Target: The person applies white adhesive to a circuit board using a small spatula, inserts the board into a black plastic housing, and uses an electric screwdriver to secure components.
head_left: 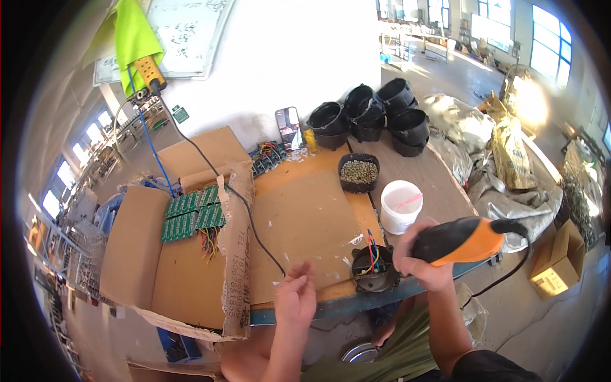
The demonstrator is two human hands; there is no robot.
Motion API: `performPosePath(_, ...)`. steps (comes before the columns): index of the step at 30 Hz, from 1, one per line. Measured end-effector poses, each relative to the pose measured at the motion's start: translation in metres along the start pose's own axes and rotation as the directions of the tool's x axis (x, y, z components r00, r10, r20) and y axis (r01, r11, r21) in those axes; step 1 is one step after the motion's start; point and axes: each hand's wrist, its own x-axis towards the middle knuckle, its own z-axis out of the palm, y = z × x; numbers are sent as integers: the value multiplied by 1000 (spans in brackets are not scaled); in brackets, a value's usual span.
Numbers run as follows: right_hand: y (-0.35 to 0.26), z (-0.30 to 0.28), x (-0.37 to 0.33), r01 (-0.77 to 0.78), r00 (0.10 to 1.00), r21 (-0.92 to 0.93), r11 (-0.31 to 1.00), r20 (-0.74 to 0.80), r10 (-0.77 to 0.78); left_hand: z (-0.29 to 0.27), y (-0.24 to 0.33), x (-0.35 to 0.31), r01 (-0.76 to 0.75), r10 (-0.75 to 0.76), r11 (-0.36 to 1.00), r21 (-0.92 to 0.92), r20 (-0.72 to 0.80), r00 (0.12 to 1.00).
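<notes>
My right hand (425, 258) is wrapped round an orange-and-black corded power tool (468, 242) above the table's front right edge. Just left of that hand sits a round black housing (375, 270), with coloured wires (372, 245) standing up out of it. My left hand (296, 296) is raised at the front edge, its fingers loosely bent and apart, with nothing visible in them. A black cable (251, 226) runs down to beside its fingers; whether it touches them is hidden. A white tub (401, 207) stands behind my right hand.
A cardboard box (191, 286) at the left holds green circuit boards (193, 213). Further back are a black bowl of small metal parts (358, 172), stacked black housings (365, 111), a phone (289, 127) and wired boards (267, 158). Sacks (509, 159) lie right of the table.
</notes>
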Motion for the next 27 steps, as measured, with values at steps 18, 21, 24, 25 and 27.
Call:
performPosePath(18, -32, 49, -29, 281, 918, 454, 846, -383, -99, 39, -36, -90, 145, -196, 973, 181, 306, 932)
performPosePath(21, -29, 49, -31, 275, 918, 440, 855, -386, -97, 41, -40, -91, 158, -207, 970, 187, 286, 936)
performPosePath(24, -28, 49, -33, 283, 916, 444, 850, -388, -103, 42, -40, -92, 149, -214, 961, 235, 282, 935)
performPosePath(25, -28, 49, -33, 283, 917, 434, 855, -383, -109, 43, -40, -92, 149, -221, 956, 254, 284, 933)
performPosePath(27, -30, 50, -32, 283, 920, 414, 865, -373, -122, 40, -38, -91, 182, -260, 949, 256, 316, 912)
